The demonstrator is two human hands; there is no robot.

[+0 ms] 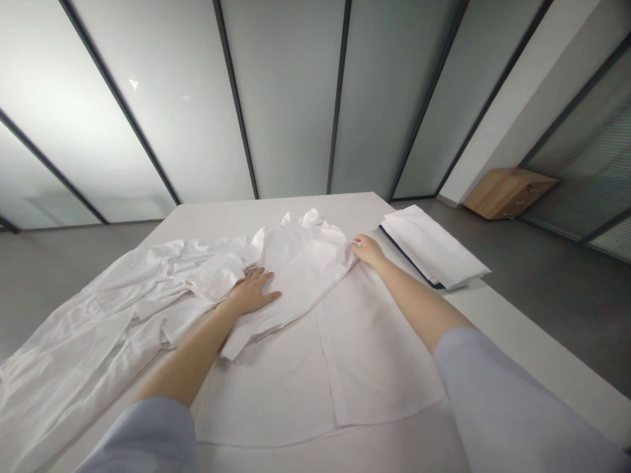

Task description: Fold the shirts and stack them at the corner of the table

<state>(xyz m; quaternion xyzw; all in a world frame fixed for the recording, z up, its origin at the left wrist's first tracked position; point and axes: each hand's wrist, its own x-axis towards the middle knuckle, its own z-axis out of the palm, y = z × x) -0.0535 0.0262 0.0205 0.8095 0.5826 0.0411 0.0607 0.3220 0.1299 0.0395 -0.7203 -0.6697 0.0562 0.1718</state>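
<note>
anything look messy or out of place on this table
The white fabric on the left lies bunched in wrinkles, unlike the flatter white shirt beside it. On the right, the folded white cloth seems to overhang the table's edge. No spill or damage shows.

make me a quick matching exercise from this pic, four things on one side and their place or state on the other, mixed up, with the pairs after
1. left hand
2. right hand
3. folded white cloth
4. wooden cabinet

A. on the grey floor
B. palm down, fingers spread
C. near the table's right edge
D. gripping the white shirt's edge

Pairs: 1-B, 2-D, 3-C, 4-A
</note>
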